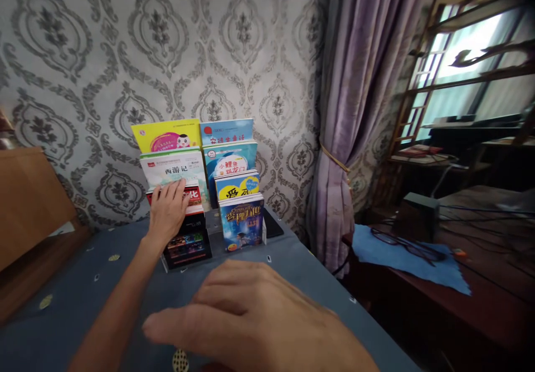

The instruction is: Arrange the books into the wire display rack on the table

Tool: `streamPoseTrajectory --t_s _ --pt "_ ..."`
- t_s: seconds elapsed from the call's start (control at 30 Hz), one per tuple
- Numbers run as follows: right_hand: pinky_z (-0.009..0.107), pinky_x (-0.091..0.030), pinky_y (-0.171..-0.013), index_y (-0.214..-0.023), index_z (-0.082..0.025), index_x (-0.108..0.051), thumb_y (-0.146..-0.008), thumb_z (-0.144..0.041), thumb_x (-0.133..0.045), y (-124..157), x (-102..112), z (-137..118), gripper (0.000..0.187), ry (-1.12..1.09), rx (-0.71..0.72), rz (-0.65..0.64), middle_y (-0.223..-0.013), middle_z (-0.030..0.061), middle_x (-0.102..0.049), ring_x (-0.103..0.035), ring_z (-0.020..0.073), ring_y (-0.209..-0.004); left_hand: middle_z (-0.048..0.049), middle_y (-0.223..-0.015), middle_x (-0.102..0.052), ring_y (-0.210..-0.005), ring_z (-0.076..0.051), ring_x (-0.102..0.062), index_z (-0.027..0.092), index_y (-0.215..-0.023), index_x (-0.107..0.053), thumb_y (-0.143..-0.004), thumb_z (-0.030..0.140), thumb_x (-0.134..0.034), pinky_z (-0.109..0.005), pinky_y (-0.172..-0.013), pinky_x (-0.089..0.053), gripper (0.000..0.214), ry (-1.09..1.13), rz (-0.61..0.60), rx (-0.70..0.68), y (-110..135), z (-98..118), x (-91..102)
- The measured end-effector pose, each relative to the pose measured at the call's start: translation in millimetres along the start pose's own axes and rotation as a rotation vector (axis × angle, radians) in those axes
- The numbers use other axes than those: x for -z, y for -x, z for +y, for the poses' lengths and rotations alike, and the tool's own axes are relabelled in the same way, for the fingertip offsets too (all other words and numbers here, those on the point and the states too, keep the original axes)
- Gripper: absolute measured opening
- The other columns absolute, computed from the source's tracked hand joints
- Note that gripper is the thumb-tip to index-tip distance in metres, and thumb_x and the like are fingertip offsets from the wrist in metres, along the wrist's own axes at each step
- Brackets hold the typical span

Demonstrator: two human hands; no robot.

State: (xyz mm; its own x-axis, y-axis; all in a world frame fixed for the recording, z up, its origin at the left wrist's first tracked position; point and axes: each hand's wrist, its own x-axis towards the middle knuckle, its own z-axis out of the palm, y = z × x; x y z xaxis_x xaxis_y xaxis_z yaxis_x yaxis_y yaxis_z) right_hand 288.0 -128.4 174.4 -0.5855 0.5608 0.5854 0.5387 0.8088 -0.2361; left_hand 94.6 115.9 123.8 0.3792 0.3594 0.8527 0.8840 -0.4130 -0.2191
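Observation:
My left hand (169, 207) rests on the left stack of upright books, its fingers spread flat over the top of a book with a red cover (194, 195). Just behind its fingertips stands a white and green book (179, 166), with a yellow book (165, 134) at the back. Lower in the same stack, in front, is a black book (188, 248). My right hand (251, 311) hovers large and blurred in the foreground, thumb stretched to the left; its fingertips are partly hidden and nothing shows in it. Beyond it stands a dark blue book (242, 224) in the right stack.
Behind the dark blue book rise a yellow and blue book (238, 185) and light blue books (234, 157). A stand holds both stacks on the blue tablecloth (121, 274). A wooden box (33, 199) is at left; glasses (409, 244) lie on a blue cloth (376, 255) at right.

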Motion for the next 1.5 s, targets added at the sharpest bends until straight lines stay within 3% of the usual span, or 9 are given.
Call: streamPoseTrajectory --t_s 0.13,0.23,0.43,0.63,0.8,1.0,1.17,1.33,1.5 --pt "0.022 -0.055 -0.086 -0.134 -0.028 -0.062 -0.104 -0.048 -0.042 9.1 21.4 2.9 0.042 -0.102 0.054 0.059 -0.098 0.0026 -0.077 -0.07 0.0144 -0.095 -0.0188 -0.125 -0.067 -0.115 -0.033 -0.059 0.013 -0.135 -0.059 -0.1 0.033 -0.037 -0.052 -0.107 -0.037 0.046 0.008 0.02 0.018 -1.0 0.4 -2.1" --pt "0.024 -0.054 -0.092 -0.136 -0.03 -0.061 -0.105 -0.044 -0.039 18.7 34.0 2.8 0.04 -0.114 0.01 0.087 -0.102 0.0035 -0.077 -0.071 0.0149 -0.1 -0.0188 -0.124 -0.067 -0.114 -0.033 -0.059 0.013 -0.135 -0.058 -0.1 0.032 -0.038 -0.052 -0.107 -0.037 0.045 0.0 0.018 0.023 -0.8 0.6 -3.4" --pt "0.023 -0.057 -0.085 -0.135 -0.031 -0.062 -0.104 -0.051 -0.039 22.1 27.4 17.6 0.044 -0.166 0.126 0.145 -0.094 0.0043 -0.078 -0.073 0.0149 -0.091 -0.0191 -0.125 -0.066 -0.114 -0.033 -0.058 0.012 -0.136 -0.057 -0.1 0.032 -0.039 -0.052 -0.107 -0.036 0.045 -0.02 0.008 0.023 -0.4 1.3 -2.8" --pt "0.023 -0.057 -0.084 -0.136 -0.031 -0.06 -0.104 -0.044 -0.045 18.3 31.2 19.3 0.038 -0.147 0.16 0.145 -0.094 0.0009 -0.077 -0.073 0.0133 -0.09 -0.0188 -0.127 -0.065 -0.116 -0.032 -0.058 0.012 -0.138 -0.055 -0.101 0.032 -0.037 -0.051 -0.107 -0.036 0.046 -0.055 0.003 0.006 0.4 1.7 -1.8" --pt "0.026 -0.055 -0.084 -0.14 -0.027 -0.055 -0.104 -0.036 -0.046 10.7 31.3 24.9 0.038 -0.089 -0.036 0.159 -0.102 0.0018 -0.076 -0.071 0.0155 -0.095 -0.0184 -0.129 -0.064 -0.118 -0.032 -0.056 0.01 -0.139 -0.052 -0.102 0.032 -0.036 -0.051 -0.109 -0.034 0.046 -0.06 -0.048 0.003 -0.4 2.7 4.0" --pt "0.031 -0.049 -0.071 -0.142 -0.014 -0.05 -0.102 -0.035 -0.046 -14.8 11.2 62.8 0.045 0.028 -0.372 0.228 -0.091 0.007 -0.075 -0.069 0.0216 -0.081 -0.0182 -0.126 -0.064 -0.116 -0.032 -0.056 0.011 -0.135 -0.055 -0.102 0.034 -0.034 -0.049 -0.103 -0.038 0.045 -0.043 -0.107 -0.021 -6.5 0.7 11.8" --pt "0.029 -0.048 -0.073 -0.122 -0.018 -0.067 -0.102 -0.037 -0.046 -15.3 14.3 72.3 0.035 -0.005 -0.33 0.158 -0.096 0.0072 -0.076 -0.07 0.0206 -0.086 -0.0175 -0.116 -0.064 -0.108 -0.032 -0.055 0.012 -0.129 -0.058 -0.101 0.034 -0.037 -0.048 -0.096 -0.042 0.041 -0.034 -0.027 -0.02 -31.8 -5.3 22.6" --pt "0.028 -0.051 -0.07 -0.117 -0.018 -0.071 -0.101 -0.039 -0.048 0.0 28.2 68.7 0.035 -0.112 -0.3 0.348 -0.083 0.0036 -0.077 -0.071 0.0181 -0.078 -0.0152 -0.112 -0.064 -0.104 -0.031 -0.054 0.013 -0.117 -0.063 -0.101 0.033 -0.037 -0.046 -0.093 -0.043 0.036 0.019 0.046 -0.013 -48.8 2.6 36.7" --pt "0.031 -0.056 -0.072 -0.107 -0.019 -0.074 -0.098 -0.04 -0.056 14.1 38.7 73.4 0.03 -0.194 -0.325 0.821 -0.075 0.0022 -0.076 -0.072 0.0182 -0.075 -0.0128 -0.111 -0.065 -0.104 -0.028 -0.055 0.014 -0.113 -0.064 -0.103 0.032 -0.036 -0.044 -0.094 -0.045 0.034 0.142 -0.014 -0.045 -10.0 34.7 39.8"
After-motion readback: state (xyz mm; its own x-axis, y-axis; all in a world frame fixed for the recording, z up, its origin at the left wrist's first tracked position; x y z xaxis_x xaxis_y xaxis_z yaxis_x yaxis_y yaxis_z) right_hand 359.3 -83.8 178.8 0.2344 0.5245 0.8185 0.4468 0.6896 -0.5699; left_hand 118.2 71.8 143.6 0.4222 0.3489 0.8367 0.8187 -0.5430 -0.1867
